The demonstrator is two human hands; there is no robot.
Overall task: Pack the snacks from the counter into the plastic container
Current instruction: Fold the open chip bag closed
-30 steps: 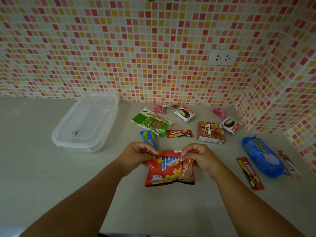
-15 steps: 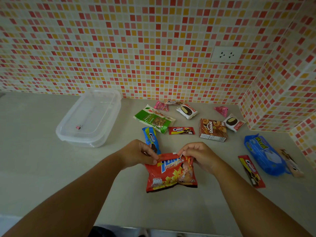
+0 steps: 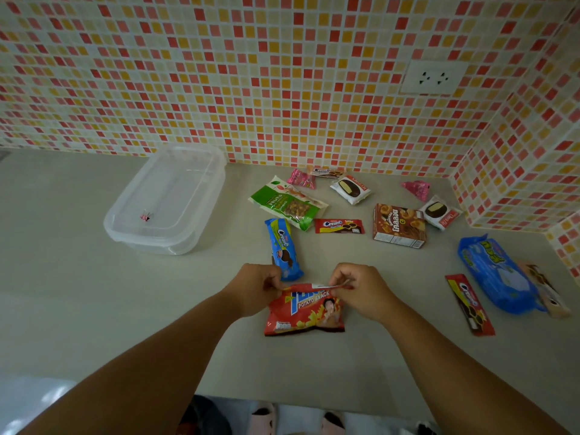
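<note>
Nearest, at 6 o'clock below the counter edge, slippered feet [image 3: 317,423] on a pale floor. Both forearms reach up from the bottom onto the beige counter [image 3: 94,309]. Left hand [image 3: 254,288] pinches the top-left corner of the red potato snack bag [image 3: 304,312], fingers curled round the seal; right hand [image 3: 361,290] pinches the top-right corner of the same bag, thumb and fingers closed on the crimped edge. Bag lies flat on the counter at centre, top edge lifted between the hands. Just at 12 o'clock of the left hand, a blue Cream-O pack [image 3: 282,246], its lower end next to the knuckles. At 3 o'clock of the bag, well apart, a long red cookie sleeve [image 3: 469,304], then a big blue bag [image 3: 496,274] with a tan packet [image 3: 546,290] against its right side. Farther, 12 to 1 o'clock: small red Cream-O packet [image 3: 339,226], green nuts pouch [image 3: 287,202], brown box [image 3: 399,226]. Beyond those, two white cake packets [image 3: 351,188] and [image 3: 439,212], two pink wrapped sweets [image 3: 300,178] and [image 3: 416,189], a small cookie packet [image 3: 326,171] near the wall. At 10 o'clock, the clear plastic container [image 3: 201,171], lid off, only a small pink item [image 3: 145,216] inside, no snacks in it. Far back, mosaic tile wall [image 3: 219,73] with a white socket [image 3: 432,77] at 1 o'clock.
</note>
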